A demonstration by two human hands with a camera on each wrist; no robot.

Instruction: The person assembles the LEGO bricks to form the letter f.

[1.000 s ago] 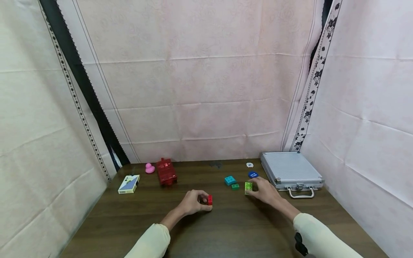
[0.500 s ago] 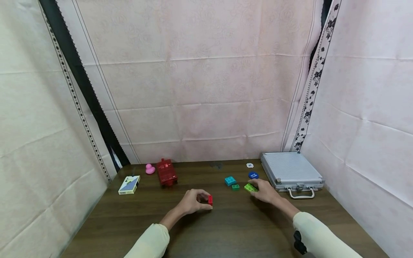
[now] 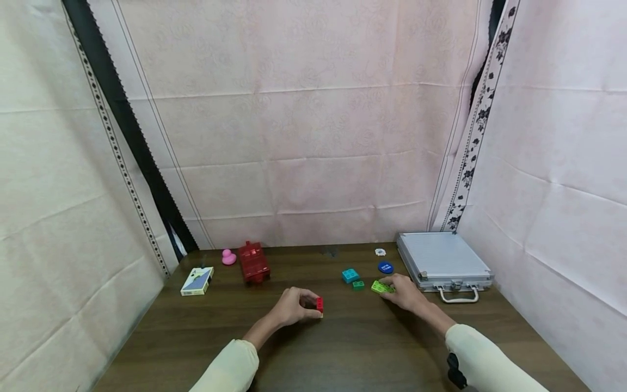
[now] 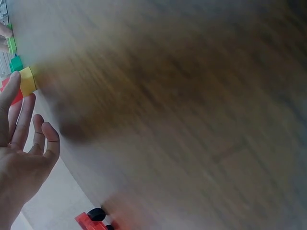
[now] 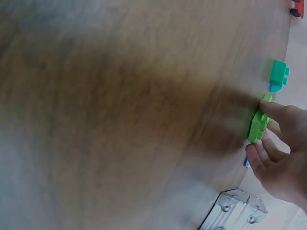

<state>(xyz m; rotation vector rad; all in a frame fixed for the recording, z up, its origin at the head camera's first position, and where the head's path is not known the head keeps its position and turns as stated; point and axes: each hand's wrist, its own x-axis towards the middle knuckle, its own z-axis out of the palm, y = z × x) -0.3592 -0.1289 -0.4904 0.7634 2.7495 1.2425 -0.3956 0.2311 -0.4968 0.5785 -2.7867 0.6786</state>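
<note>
In the head view my left hand pinches a red toy brick between thumb and fingers near the table's middle. The left wrist view shows a yellow brick joined to the red one. Further right, my right hand holds a lime green brick by its edges, thumb on one side and fingertips on the other, low at the tabletop. Just left of it lie a small green brick and a turquoise brick. Behind the right hand is a blue disc.
A silver case stands right of my right hand, its handle toward me. At the back left are a red toy car, a pink rubber duck and a small printed box. A white flower-like piece lies near the back edge.
The lime green brick has turned on the table under my right hand, from pointing away to lying slantwise. My left hand with the red brick stays almost where it was.
</note>
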